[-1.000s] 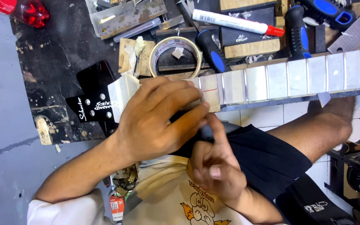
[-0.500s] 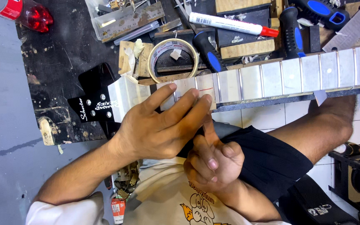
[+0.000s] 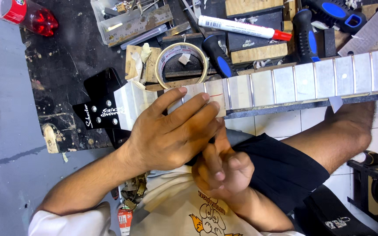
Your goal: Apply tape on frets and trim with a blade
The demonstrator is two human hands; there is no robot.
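A guitar neck [image 3: 285, 85] lies across the bench edge, its fretboard covered in pale tape between the frets. Its black headstock [image 3: 99, 109] points left. My left hand [image 3: 171, 131] lies over the neck near the first frets, with the fingers stretched flat on the taped board and the thumb hidden. My right hand [image 3: 224, 170] sits just below it over my lap. Its fingers are curled and one digit is raised to the neck's lower edge. I see nothing in that hand.
A roll of masking tape [image 3: 181, 65] lies just behind the neck. Behind it are blue-handled tools [image 3: 217, 57], a white marker with a red cap [image 3: 241, 28], wood blocks, a clear box of parts [image 3: 127, 22] and a red bottle [image 3: 27, 15]. My knee [image 3: 342, 135] is under the neck.
My left hand's fingers have uncurled and now lie flat along the fretboard. My right hand has stayed below the neck and shifted only slightly.
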